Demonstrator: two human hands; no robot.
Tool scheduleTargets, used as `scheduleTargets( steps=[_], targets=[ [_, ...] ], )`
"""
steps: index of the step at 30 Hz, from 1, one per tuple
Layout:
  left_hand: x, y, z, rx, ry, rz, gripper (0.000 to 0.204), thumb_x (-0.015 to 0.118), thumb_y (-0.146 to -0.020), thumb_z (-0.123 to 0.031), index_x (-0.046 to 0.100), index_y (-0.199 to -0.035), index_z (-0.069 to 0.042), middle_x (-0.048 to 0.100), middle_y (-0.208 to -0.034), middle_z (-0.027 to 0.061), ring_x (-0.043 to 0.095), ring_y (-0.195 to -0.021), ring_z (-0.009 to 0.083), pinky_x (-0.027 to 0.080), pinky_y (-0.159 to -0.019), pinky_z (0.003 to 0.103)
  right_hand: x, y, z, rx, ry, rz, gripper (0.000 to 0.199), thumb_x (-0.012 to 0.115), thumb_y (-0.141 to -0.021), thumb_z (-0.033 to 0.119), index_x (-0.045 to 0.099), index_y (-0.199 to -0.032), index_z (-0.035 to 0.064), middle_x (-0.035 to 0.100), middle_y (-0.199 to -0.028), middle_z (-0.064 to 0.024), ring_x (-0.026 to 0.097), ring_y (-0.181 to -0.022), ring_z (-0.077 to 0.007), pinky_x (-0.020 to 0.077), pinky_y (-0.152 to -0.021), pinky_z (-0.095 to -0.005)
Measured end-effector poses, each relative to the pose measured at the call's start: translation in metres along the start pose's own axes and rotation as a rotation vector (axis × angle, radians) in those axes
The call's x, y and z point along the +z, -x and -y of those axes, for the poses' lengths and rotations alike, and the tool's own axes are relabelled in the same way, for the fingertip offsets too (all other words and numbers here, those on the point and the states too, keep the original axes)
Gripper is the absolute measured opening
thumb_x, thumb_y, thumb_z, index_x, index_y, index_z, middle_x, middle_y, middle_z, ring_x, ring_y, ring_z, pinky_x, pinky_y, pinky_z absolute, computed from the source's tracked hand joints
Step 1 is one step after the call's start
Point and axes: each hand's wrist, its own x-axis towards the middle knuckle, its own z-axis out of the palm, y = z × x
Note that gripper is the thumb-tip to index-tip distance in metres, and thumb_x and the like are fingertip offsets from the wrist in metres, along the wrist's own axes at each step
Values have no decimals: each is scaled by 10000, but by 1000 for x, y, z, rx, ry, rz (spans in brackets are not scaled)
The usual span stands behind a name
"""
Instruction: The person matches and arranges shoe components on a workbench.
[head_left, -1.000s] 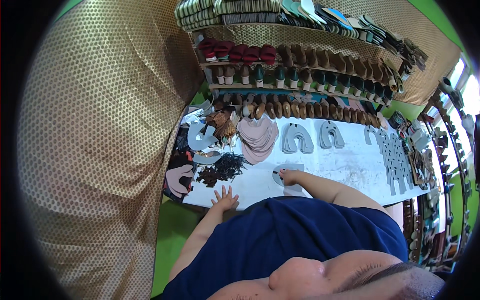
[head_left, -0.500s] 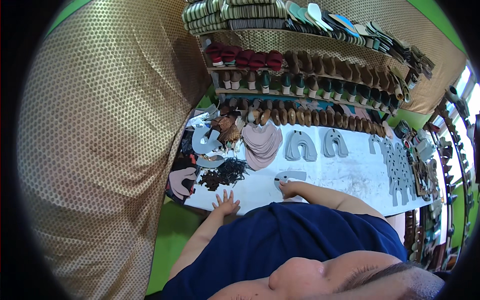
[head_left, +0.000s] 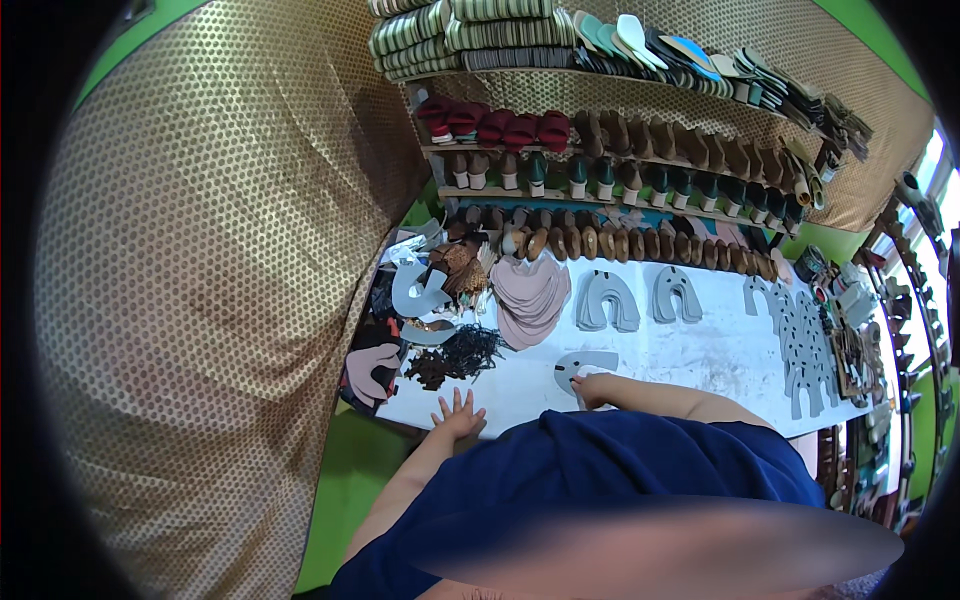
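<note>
A grey U-shaped cut piece [head_left: 601, 360] lies on the white tabletop close in front of me, a small dark mark on its left part. Over its inner edge is my right hand [head_left: 594, 389], fingers drawn together; what they pinch is too small to make out. My left hand [head_left: 459, 415] rests palm down at the table's near edge, fingers spread, holding nothing. Just beyond it lie a heap of short brown strips [head_left: 430, 368] and a tangle of thin black strips [head_left: 472, 348].
Beyond stand a fanned pile of pink pieces [head_left: 530, 300] and two stacks of grey U-shaped pieces [head_left: 606, 302]. More grey pieces with dark marks [head_left: 808, 345] overlap at the right. Scraps [head_left: 415, 290] crowd the left side. Shelves of shoes [head_left: 640, 185] rise behind.
My right hand has shifted slightly along the grey piece, whose dark mark now shows left of the fingers. My left hand stays spread at the edge. The whole view has moved slightly.
</note>
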Motion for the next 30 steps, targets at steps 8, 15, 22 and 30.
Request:
scheduleTargets(
  steps=[8, 15, 22, 30],
  targets=[
    [-1, -1, 2, 0, 6, 3, 835, 344, -922, -717, -27, -1572, -346, -197, -1636, 17, -190, -1470, 431, -12, -1103, 712, -13, -3, -10, 20, -74, -38, 721, 553, -901, 376, 283, -1535, 164, 187, -1634, -15, 248, -1477, -314, 236, -1100, -702],
    [-3, -3, 2, -1, -14, 22, 844, 338, -917, -726, -31, -1571, -344, -192, -1637, 23, -188, -1469, 437, -9, -1103, 714, -17, -15, -23, 54, -119, -90, 797, 593, -879, 434, 263, -1541, 138, 176, -1635, -48, 270, -1461, -350, 278, -1136, -586],
    [-3, -8, 6, 14, -19, 27, 845, 328, -917, -730, -37, -1571, -340, -199, -1635, 30, -189, -1463, 453, 8, -1094, 730, 3, -43, -18, -99, -28, 229, 771, 596, -860, 441, 349, -1495, 80, 262, -1596, -140, 368, -1398, -389, 351, -1112, -466],
    [-2, -9, 6, 3, -34, 62, 842, 307, -919, -738, -58, -1567, -343, -212, -1631, 31, -192, -1459, 464, 18, -1089, 738, -17, 0, -19, 30, 35, -68, 795, 578, -875, 415, 258, -1544, 128, 160, -1635, -99, 265, -1461, -355, 302, -1159, -443]
  ],
)
